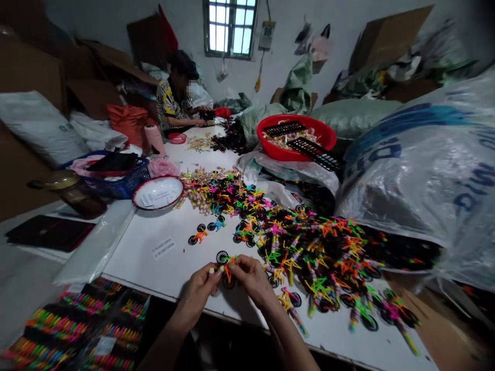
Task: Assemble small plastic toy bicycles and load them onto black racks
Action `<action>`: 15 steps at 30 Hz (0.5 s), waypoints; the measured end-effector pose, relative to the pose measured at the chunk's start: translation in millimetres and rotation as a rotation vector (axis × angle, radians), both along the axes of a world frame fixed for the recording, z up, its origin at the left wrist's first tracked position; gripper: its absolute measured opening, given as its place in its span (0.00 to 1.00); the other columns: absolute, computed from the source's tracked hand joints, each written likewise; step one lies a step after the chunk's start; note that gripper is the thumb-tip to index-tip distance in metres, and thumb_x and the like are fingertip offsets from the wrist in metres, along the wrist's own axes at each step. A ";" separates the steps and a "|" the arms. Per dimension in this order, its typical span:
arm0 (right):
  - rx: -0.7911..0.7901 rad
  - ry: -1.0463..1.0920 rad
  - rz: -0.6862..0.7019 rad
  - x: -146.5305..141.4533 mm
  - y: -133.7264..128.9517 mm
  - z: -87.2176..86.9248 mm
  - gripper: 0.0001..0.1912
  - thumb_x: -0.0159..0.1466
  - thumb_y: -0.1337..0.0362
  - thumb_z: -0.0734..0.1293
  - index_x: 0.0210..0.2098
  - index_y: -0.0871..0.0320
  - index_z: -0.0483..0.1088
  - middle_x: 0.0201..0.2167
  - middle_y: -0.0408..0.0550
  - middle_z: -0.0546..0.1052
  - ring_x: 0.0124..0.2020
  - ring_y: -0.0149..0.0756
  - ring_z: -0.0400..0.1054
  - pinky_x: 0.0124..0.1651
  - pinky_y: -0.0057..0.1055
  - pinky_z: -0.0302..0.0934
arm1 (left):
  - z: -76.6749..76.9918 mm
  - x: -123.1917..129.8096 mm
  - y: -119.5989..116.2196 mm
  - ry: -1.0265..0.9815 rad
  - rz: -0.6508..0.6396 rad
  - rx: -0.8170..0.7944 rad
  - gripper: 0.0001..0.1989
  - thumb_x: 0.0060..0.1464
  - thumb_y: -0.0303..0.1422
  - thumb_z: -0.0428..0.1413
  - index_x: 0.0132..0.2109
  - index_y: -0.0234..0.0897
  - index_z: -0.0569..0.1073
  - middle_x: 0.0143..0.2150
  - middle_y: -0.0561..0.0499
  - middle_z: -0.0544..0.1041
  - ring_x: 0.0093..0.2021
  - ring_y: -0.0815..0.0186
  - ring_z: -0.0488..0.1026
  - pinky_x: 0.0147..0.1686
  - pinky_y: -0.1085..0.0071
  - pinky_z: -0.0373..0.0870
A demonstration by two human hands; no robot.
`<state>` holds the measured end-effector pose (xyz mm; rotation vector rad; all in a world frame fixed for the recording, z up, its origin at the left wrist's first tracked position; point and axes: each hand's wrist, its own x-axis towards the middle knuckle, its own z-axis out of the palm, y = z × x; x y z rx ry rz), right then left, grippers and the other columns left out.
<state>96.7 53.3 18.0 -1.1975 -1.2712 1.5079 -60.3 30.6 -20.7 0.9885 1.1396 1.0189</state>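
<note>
Near the front edge of the white table [147, 257], my left hand [199, 291] pinches a small pale piece. Close on its right, my right hand [251, 278] grips a small toy bicycle [228, 269] with black wheels and an orange and green frame. The two hands almost meet at the toy. Behind them lie an orange toy bicycle [199, 235] and a blue one [217, 223]. A large heap of colourful toy bicycles and striped sticks [320, 242] spreads to the right.
A white bowl with a red rim [158, 193], a blue basket [124, 183] and a glass jar [77, 196] stand at the left. Behind the heap is a red basin [273, 149]. Big sacks [417, 170] border the right. A person [174, 98] sits at the far end.
</note>
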 end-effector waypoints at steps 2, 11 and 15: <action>-0.046 0.022 0.002 -1.1 -2.4 -0.6 0.20 0.54 0.48 0.69 0.23 0.60 0.66 0.17 0.38 0.66 0.18 0.24 0.53 0.22 0.23 0.46 | 1.1 -1.1 -0.7 -0.010 -0.026 -0.004 0.17 0.49 0.47 0.58 0.34 0.35 0.74 0.22 0.57 0.65 0.22 0.73 0.58 0.22 0.76 0.52; -0.146 0.136 0.149 16.9 -11.2 -6.9 0.19 0.53 0.50 0.71 0.26 0.60 0.68 0.18 0.39 0.69 0.18 0.23 0.55 0.23 0.23 0.48 | 14.7 2.1 -8.0 -0.129 -0.130 -0.146 0.17 0.44 0.43 0.63 0.34 0.35 0.72 0.26 0.51 0.75 0.22 0.74 0.65 0.19 0.79 0.53; -0.117 0.170 0.089 17.0 -14.2 -12.0 0.20 0.53 0.48 0.70 0.25 0.60 0.67 0.18 0.39 0.69 0.19 0.25 0.58 0.24 0.23 0.51 | 13.5 5.8 -10.7 -0.166 -0.145 -0.142 0.16 0.48 0.43 0.60 0.36 0.34 0.71 0.24 0.52 0.73 0.19 0.77 0.61 0.16 0.80 0.46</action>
